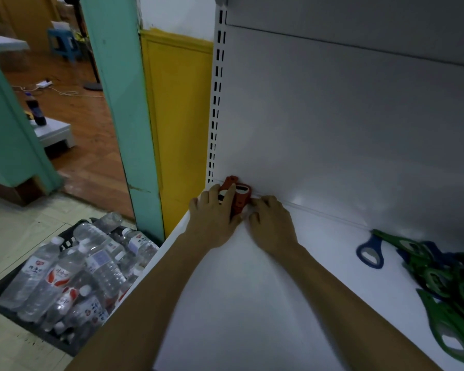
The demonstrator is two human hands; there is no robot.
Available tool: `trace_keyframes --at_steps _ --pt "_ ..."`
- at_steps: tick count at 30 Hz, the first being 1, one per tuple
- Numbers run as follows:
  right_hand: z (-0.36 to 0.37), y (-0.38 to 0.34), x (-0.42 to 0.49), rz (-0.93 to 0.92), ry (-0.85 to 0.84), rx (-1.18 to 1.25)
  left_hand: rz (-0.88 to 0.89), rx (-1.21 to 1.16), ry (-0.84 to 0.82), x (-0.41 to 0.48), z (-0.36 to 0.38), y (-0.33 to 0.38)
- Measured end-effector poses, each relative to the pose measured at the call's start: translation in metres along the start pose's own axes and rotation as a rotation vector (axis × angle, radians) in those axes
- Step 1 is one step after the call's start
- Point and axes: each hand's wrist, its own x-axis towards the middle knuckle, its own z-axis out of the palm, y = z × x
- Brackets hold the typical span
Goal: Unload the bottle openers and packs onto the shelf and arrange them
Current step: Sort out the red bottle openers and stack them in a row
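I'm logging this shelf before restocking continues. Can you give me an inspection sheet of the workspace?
Surface: white shelf.
Job's things: red bottle openers in the back left corner; green and blue bottle openers piled at right.
Clutter: nothing seen.
Hands: left hand lies over the red ones; right hand curls its fingers against them.
Cables: white cable on the far wooden floor.
Surroundings: crate of water bottles on the floor, left.

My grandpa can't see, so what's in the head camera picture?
The left hand rests on red openers and the right hand pinches them, in a white shelf's back left corner. A blue opener and green openers lie at right; bottled water fills a crate on the floor.
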Motion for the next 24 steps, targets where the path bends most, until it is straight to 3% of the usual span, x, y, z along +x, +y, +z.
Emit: trace_keyframes --at_steps 5,9,14,20,24 --pt "-0.004 -0.005 -0.003 0.000 0.067 0.062 -0.003 -0.084 0.003 0.001 -0.001 0.000" --pt "-0.005 -0.013 -0.008 -0.159 0.192 -0.105 -0.007 -0.080 -0.009 0.000 -0.001 0.002" --pt "-0.002 -0.012 -0.007 -0.203 0.180 -0.179 -0.013 -0.043 -0.034 0.000 -0.001 0.004" --pt "-0.014 -0.010 -0.015 -0.025 0.114 0.144 -0.035 -0.004 -0.095 -0.002 -0.016 0.007" --pt "-0.048 0.007 -0.045 -0.023 0.219 0.314 0.211 -0.054 0.086 -0.012 -0.042 0.032"
